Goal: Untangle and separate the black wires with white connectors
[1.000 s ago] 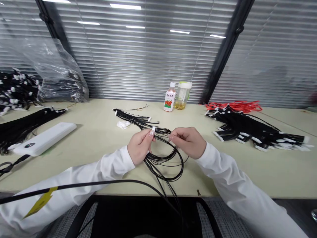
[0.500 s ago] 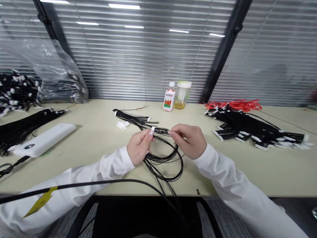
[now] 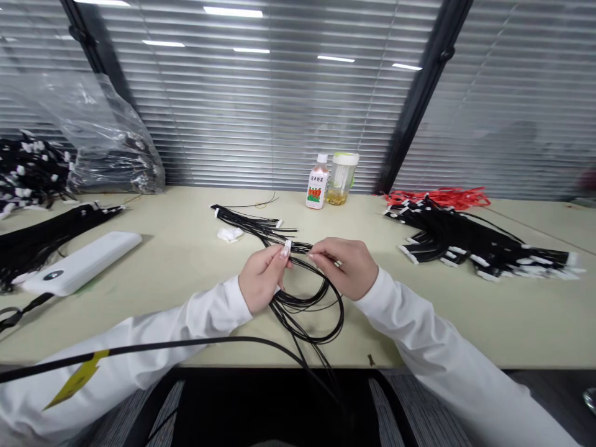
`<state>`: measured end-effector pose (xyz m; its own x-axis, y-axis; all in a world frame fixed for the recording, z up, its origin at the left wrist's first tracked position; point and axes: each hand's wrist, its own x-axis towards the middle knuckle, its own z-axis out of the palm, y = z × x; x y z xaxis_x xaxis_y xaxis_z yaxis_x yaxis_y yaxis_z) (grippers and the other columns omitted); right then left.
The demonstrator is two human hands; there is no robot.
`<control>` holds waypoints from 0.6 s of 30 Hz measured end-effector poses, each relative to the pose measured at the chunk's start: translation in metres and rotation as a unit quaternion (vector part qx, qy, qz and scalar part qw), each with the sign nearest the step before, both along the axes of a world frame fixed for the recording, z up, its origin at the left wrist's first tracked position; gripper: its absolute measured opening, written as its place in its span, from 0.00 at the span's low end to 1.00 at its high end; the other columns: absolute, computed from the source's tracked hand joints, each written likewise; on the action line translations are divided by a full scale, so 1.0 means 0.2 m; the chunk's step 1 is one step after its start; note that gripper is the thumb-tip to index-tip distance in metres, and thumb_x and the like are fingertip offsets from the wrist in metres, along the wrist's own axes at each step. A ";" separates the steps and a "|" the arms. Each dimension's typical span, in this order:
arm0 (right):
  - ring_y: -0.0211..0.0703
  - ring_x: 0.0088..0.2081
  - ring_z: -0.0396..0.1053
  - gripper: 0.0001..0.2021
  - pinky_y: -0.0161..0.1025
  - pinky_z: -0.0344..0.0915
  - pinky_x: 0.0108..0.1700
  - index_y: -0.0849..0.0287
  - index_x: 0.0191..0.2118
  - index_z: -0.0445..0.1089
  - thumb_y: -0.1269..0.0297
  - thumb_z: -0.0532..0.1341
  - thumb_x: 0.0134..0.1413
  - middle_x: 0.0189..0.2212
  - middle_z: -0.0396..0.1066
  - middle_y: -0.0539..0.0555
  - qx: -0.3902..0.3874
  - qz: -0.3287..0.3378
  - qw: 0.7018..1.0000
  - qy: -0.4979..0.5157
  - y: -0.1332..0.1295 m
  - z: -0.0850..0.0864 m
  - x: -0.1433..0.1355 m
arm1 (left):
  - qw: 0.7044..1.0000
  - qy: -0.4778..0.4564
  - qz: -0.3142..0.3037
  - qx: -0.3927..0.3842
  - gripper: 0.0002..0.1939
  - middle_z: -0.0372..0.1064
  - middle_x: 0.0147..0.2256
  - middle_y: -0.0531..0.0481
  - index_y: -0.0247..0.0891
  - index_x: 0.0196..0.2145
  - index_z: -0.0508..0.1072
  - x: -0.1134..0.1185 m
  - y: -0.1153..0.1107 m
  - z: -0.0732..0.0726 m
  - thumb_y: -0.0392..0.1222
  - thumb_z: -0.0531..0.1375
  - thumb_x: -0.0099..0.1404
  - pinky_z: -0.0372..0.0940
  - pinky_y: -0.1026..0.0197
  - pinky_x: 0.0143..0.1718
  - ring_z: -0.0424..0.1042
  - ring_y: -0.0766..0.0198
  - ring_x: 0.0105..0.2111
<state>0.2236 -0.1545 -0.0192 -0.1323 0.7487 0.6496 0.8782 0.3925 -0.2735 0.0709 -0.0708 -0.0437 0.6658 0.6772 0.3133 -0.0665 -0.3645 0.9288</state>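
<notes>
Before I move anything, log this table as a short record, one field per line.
left hand: the left hand pinches a small white piece at the black cables
right hand: the right hand has its fingertips at the cable strands; grip unclear
cable shape: looped between and below the hands
left side: white oblong device, clear plastic bag
right side: black bundle with white ends, red strips
back: labelled bottle beside lidded cup, both upright
</notes>
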 end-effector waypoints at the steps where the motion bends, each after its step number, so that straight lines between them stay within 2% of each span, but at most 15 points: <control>1: 0.30 0.25 0.61 0.07 0.28 0.57 0.30 0.61 0.29 0.65 0.68 0.51 0.52 0.24 0.67 0.50 0.000 0.006 1.000 -0.003 0.00 -0.01 0.00 | 1.000 0.005 -0.005 0.000 0.19 0.54 0.10 0.57 0.35 0.23 0.62 0.00 0.00 0.00 0.53 0.45 0.59 0.54 0.70 0.16 0.56 0.74 0.12; 6: 0.29 0.25 0.60 0.08 0.28 0.56 0.30 0.61 0.27 0.65 0.68 0.51 0.51 0.23 0.67 0.49 0.005 0.008 1.000 0.000 0.01 -0.03 0.00 | 0.999 0.015 -0.031 0.009 0.19 0.54 0.11 0.58 0.35 0.25 0.61 0.00 -0.01 -0.01 0.53 0.44 0.60 0.54 0.70 0.16 0.57 0.74 0.12; 11: 0.31 0.25 0.61 0.10 0.29 0.57 0.30 0.61 0.27 0.66 0.66 0.50 0.52 0.23 0.67 0.51 -0.035 0.033 0.999 0.015 0.02 -0.04 -0.01 | 0.998 0.024 -0.057 0.015 0.19 0.55 0.11 0.58 0.35 0.25 0.61 0.00 -0.02 0.00 0.54 0.44 0.59 0.54 0.70 0.15 0.58 0.73 0.12; 14: 0.30 0.24 0.61 0.09 0.29 0.58 0.29 0.62 0.27 0.66 0.66 0.52 0.50 0.21 0.67 0.50 -0.046 0.005 0.996 0.082 0.03 -0.05 -0.01 | 0.999 0.023 -0.040 0.008 0.20 0.55 0.11 0.58 0.35 0.25 0.61 0.01 -0.02 0.01 0.55 0.44 0.59 0.55 0.70 0.15 0.58 0.73 0.12; 18: 0.30 0.21 0.62 0.08 0.28 0.60 0.26 0.62 0.27 0.65 0.64 0.53 0.49 0.19 0.66 0.49 -0.072 -0.019 0.970 0.229 0.04 -0.05 -0.02 | 0.999 0.032 -0.023 0.002 0.20 0.54 0.11 0.58 0.34 0.24 0.62 0.01 -0.01 0.01 0.54 0.45 0.59 0.55 0.70 0.16 0.57 0.74 0.12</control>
